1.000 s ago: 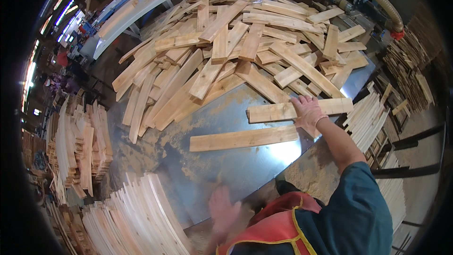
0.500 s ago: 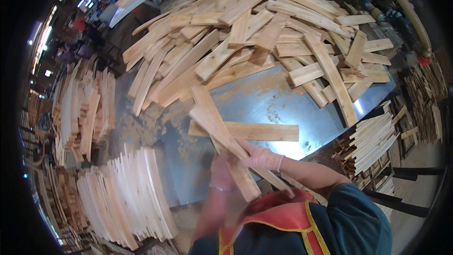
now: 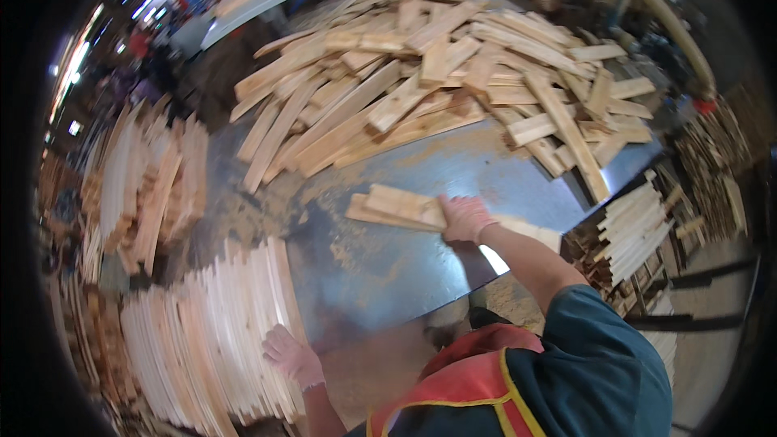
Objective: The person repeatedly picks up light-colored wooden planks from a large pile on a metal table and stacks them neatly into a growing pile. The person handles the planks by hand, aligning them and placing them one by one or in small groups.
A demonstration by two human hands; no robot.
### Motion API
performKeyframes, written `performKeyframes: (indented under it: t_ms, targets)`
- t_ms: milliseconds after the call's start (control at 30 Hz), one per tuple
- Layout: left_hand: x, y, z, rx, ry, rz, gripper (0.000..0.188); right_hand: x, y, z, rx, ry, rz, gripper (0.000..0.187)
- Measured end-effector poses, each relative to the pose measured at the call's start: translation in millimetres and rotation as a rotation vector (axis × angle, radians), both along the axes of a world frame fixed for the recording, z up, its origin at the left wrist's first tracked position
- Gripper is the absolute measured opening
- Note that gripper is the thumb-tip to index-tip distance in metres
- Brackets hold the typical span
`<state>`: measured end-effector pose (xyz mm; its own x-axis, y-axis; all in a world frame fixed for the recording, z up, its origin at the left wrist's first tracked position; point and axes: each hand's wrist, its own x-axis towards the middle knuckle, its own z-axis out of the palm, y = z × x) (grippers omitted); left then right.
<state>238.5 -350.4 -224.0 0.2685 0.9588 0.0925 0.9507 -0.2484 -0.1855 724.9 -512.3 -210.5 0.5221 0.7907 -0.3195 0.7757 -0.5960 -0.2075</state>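
Observation:
My right hand (image 3: 464, 218), in a light glove, presses flat on two overlapping pale wooden boards (image 3: 396, 208) lying on the dusty metal table (image 3: 380, 267). My left hand (image 3: 291, 356), also gloved, rests against the near edge of a stack of thin light boards standing on edge (image 3: 210, 332) at the lower left. Its fingers lie on the board ends and hold nothing that I can see.
A big loose heap of wooden boards (image 3: 437, 73) covers the far half of the table. More stacked boards (image 3: 146, 186) stand to the left, and a bundle of slats (image 3: 639, 226) sits off the table's right edge. Sawdust is strewn over the metal top.
Both hands held a board over the table's near side. Now that board lies on top of the other one under my right hand, and my left hand has dropped to the left stack.

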Motion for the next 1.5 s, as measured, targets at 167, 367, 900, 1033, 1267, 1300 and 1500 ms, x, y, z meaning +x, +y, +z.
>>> performKeyframes:
  t_ms: [167, 367, 900, 1033, 1267, 1300, 1500]
  targets:
    - [70.2, -13.6, -40.9, -0.687, -0.758, -0.27, 0.062, -96.4, 38.2, 28.9, 0.243, 0.758, -0.287, 0.091]
    - [112.1, -3.7, -1.9, -1.399, -1.554, 0.296, 0.045, -171.8, 60.9, 12.0, 0.81, 1.262, -0.52, 0.059]
    - [202.0, -56.3, 38.3, -0.051, 0.075, -0.426, 0.075, 53.8, -471.0, 0.1, 1.182, 0.665, -1.713, 0.061]
    - [309.3, -79.3, 56.6, -0.168, 0.047, -0.544, 0.076, 87.1, -679.2, -110.9, -0.399, -0.301, -0.834, 0.015]
    - [576.4, -192.8, 41.2, -0.292, -0.182, -1.01, 0.077, 129.8, -843.4, -253.1, 0.516, 0.037, -2.052, 0.061]
    - [603.9, -208.5, 33.5, -0.264, -0.169, -1.034, 0.075, 152.2, -829.5, -259.1, 0.484, 0.105, -2.099, 0.064]
    - [775.9, -219.9, 21.3, -0.284, 0.002, -1.095, 0.09, 168.8, -805.3, -255.6, 1.334, 0.532, -2.141, 0.025]
